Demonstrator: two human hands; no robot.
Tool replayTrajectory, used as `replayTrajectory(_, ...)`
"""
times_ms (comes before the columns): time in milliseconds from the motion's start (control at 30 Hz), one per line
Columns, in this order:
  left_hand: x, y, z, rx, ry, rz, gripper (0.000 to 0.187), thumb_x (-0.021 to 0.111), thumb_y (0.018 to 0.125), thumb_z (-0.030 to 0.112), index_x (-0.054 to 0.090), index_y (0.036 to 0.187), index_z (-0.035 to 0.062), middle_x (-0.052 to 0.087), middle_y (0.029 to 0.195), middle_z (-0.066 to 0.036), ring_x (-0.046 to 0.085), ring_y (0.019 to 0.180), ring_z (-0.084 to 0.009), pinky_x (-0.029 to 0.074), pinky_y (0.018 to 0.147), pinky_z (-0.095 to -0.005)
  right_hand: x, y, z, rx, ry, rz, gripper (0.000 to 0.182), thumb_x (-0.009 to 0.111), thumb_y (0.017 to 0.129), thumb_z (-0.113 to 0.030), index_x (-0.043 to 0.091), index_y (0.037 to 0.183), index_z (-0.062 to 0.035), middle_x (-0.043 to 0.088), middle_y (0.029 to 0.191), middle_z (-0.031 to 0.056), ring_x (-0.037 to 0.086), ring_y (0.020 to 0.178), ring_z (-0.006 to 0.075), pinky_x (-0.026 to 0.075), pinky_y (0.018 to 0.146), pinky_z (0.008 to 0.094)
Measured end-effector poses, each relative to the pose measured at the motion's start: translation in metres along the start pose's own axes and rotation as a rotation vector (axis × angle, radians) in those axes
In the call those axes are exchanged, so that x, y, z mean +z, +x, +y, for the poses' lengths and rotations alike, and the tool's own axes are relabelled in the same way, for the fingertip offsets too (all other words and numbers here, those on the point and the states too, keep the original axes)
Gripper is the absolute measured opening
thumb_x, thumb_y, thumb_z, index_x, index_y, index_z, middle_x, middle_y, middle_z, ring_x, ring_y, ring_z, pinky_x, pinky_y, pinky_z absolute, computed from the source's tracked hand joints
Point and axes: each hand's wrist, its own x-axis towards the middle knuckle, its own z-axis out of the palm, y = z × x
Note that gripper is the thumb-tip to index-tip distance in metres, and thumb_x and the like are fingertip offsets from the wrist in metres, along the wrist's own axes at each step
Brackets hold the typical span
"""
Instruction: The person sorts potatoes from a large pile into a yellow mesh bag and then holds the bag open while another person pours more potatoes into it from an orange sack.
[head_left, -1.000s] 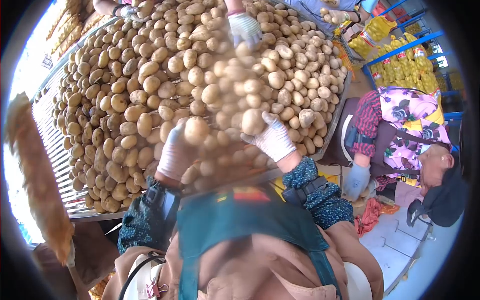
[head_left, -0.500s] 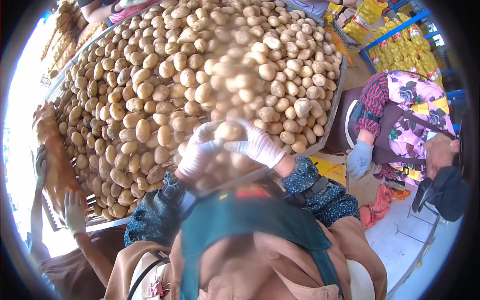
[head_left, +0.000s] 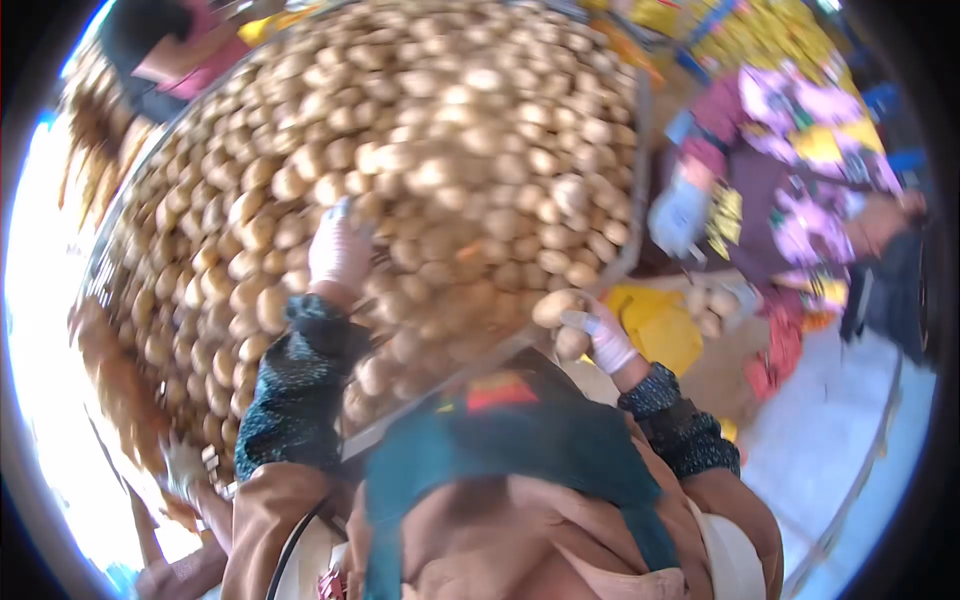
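Observation:
A wide heap of potatoes (head_left: 275,185) fills the sorting table in front of me. My left hand (head_left: 340,250), in a pale striped glove, reaches over the middle of the heap; its fingers point away from me, with the thumb apart. Blur softens its outline against the potatoes. Over the near right edge of the table, my right hand (head_left: 610,340), gloved alike, is closed around potatoes. A longish potato (head_left: 560,308) and a rounder potato (head_left: 572,343) show at its fingers, close above a yellow bag (head_left: 655,325).
The table's metal rim (head_left: 637,190) runs along the right side. A co-worker's gloved hand (head_left: 680,215) is beyond it, near a bag of potatoes (head_left: 712,305). Another person's gloved hand (head_left: 183,468) is beside a tan sack (head_left: 115,365) at left. Yellow net bags stand at back right.
My hands have parted from around one potato: the left moved forward and left over the heap, the right moved right past the edge with potatoes. The view shifted; the co-worker's hand at right rose.

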Motion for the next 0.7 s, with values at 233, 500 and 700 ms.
replayTrajectory(233,0.006,0.028,-0.069,-0.401,-0.524,-0.166,0.056,0.072,0.087,0.014,0.053,0.138,-0.0006,0.065,0.122,-0.015,0.064,0.108,-0.0268,0.053,0.092,-0.04,-0.04,-0.03,0.057,-0.182,0.32,0.412,0.038,0.071,0.09,-0.023,0.061,0.121,-0.0036,0.069,0.104,0.0085,0.069,0.084,0.02,0.06,0.072,0.0351)
replayTrajectory(500,-0.093,-0.054,0.007,-0.607,-1.74,-0.218,0.042,0.06,0.095,0.033,0.057,0.13,0.01,0.062,0.124,-0.007,0.057,0.116,-0.0227,0.047,0.097,-0.0404,-0.228,-0.033,0.113,-0.186,0.692,0.298,0.022,0.057,0.099,-0.037,0.068,0.103,-0.0195,0.07,0.088,-0.0022,0.066,0.073,0.0141,0.055,0.064,0.0318)
replayTrajectory(700,-0.094,-0.09,0.016,-0.928,-2.207,-0.051,0.04,0.059,0.095,0.034,0.058,0.123,0.0048,0.061,0.121,-0.011,0.055,0.117,-0.0284,0.045,0.103,-0.0507,-0.122,-0.02,0.014,-0.111,-0.032,0.943,0.045,0.066,0.096,-0.033,0.055,0.133,-0.009,0.062,0.124,0.0109,0.061,0.111,0.0268,0.057,0.088,0.0448)
